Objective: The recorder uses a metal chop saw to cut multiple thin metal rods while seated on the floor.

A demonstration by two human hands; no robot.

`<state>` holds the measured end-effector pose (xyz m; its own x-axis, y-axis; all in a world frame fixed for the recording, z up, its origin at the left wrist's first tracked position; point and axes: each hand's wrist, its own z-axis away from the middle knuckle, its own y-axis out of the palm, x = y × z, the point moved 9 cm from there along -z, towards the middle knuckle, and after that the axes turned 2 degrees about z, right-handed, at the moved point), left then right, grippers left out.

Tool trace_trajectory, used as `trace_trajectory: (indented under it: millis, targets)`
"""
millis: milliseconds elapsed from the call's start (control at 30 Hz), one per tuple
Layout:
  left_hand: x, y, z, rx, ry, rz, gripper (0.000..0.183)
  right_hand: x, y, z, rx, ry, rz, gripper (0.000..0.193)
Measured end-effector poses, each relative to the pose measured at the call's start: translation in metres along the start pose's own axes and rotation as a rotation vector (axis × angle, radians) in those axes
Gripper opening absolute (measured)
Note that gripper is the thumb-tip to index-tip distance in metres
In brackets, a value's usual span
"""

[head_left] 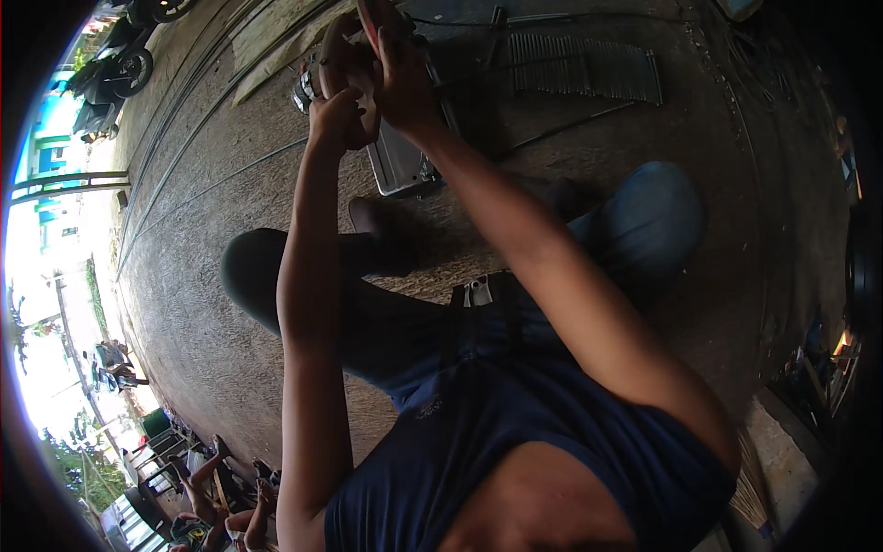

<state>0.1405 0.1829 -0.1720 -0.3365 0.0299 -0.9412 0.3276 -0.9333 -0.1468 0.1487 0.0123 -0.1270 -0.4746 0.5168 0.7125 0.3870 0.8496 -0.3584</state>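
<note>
— At the far left of your view, what stands there?

— Two parked motorbikes (120,64) at the edge of the rough concrete floor (230,212), and long thin rods (198,129) that lie along it. They are well apart from your hands.

— And my left hand?

— Your left hand (338,115) is raised in front of you and closed like a fist around the lower part of the tool (308,87). The tool has a round metal head, which shows just left of your knuckles. It is in the air, above the floor, between both hands.

— The right one?

— Your right hand (400,78) is touching the left one from the right side, and its fingers are wrapped over the upper part of the same tool. What they press exactly, I cannot tell; the hand hides it.

— Which step is this, in your opinion?

— I judge that you are handling or adjusting the tool, not yet putting it to a workpiece. Any next move asks for a firm hold with both hands and fingers away from the round head.

— What is further right?

— Under your hands, a grey metal box (400,166) on the floor; then, near the top right, a row of short metal bars (584,69) laid side by side.
</note>
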Motion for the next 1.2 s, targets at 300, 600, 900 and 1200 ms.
trace_trajectory:
  millis: [300, 600, 900, 1200]
  targets:
    - [0.001, -0.008, -0.007, -0.032, 0.048, -0.166, 0.034, 0.006, -0.012, 0.000, 0.006, 0.012, -0.010, 0.054]
    - [-0.008, -0.007, 0.001, -0.067, 0.049, -0.259, 0.034, 0.005, -0.008, 0.000, 0.036, 0.021, 0.002, 0.056]
    - [-0.010, -0.002, 0.006, -0.021, 0.034, -0.217, 0.036, 0.003, 0.001, -0.019, 0.098, 0.072, 0.005, 0.075]
    - [0.011, -0.009, -0.020, -0.023, 0.052, -0.158, 0.037, 0.011, -0.002, -0.026, -0.003, -0.047, 0.023, 0.079]
